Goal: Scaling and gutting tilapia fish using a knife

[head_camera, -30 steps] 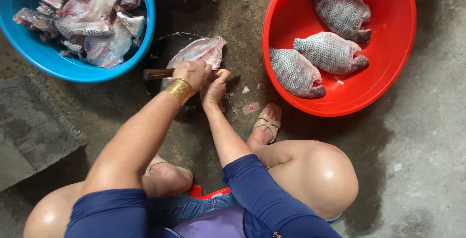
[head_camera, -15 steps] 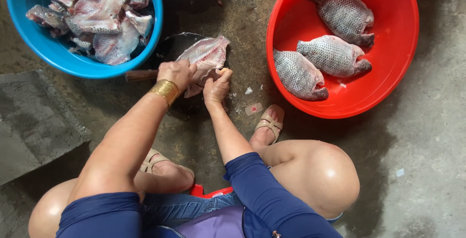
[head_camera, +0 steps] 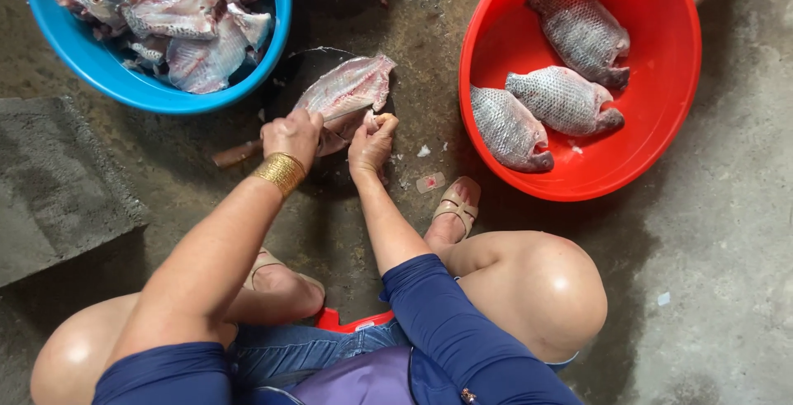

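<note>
Bare knees and a sandalled foot (head_camera: 453,208) are seen nearest, with a red basin (head_camera: 661,136) of three whole scaled fish to the right and a blue basin (head_camera: 99,74) of opened fish at the far left. The left hand (head_camera: 291,135) is closed around a knife handle (head_camera: 235,154), a gold bangle (head_camera: 281,173) at its wrist, while the right hand (head_camera: 372,142) is curled, fingertips pressed on the fish. The split fish (head_camera: 351,84) is laid open, pale flesh upward, on a dark round board (head_camera: 301,70) between the basins.
</note>
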